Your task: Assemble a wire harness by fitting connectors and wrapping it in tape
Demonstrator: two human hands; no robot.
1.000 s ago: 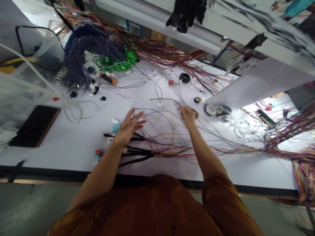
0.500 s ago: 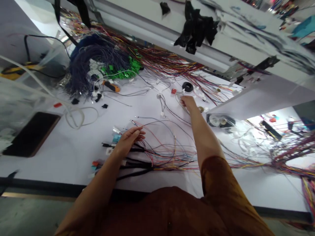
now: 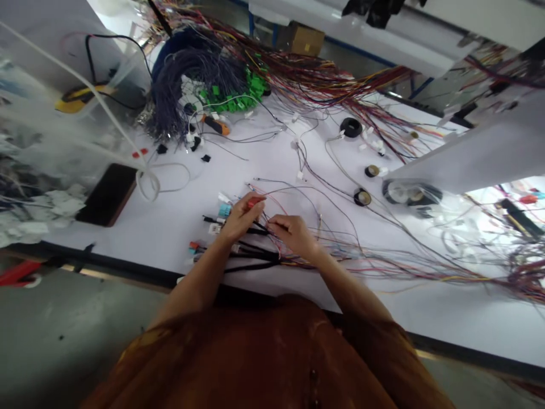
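My left hand [image 3: 243, 218] is closed around a small red connector [image 3: 254, 201], with part of it hidden by the fingers. Close beside it, my right hand [image 3: 294, 234] pinches a thin dark wire [image 3: 264, 216] near the connector; whether the wire sits inside it I cannot tell. Beneath both hands lies a wire harness with black-sleeved branches [image 3: 255, 253] pointing left. A light-blue connector [image 3: 225, 211] and a white connector [image 3: 214, 229] lie at the branch ends, left of my left hand. Loose thin wires [image 3: 298, 187] curve away to the right.
Behind are a bundle of dark-blue wires [image 3: 164, 85] with green connectors [image 3: 238, 102], and an orange-black cutter [image 3: 216, 124]. Tape rolls [image 3: 351, 128] lie at the right, before a white upright panel [image 3: 477, 136]. A dark phone-like slab [image 3: 106, 195] lies left.
The red connector has left its place by the black tape roll and is now in my left hand. My right hand has come back toward my left. The view has shifted.
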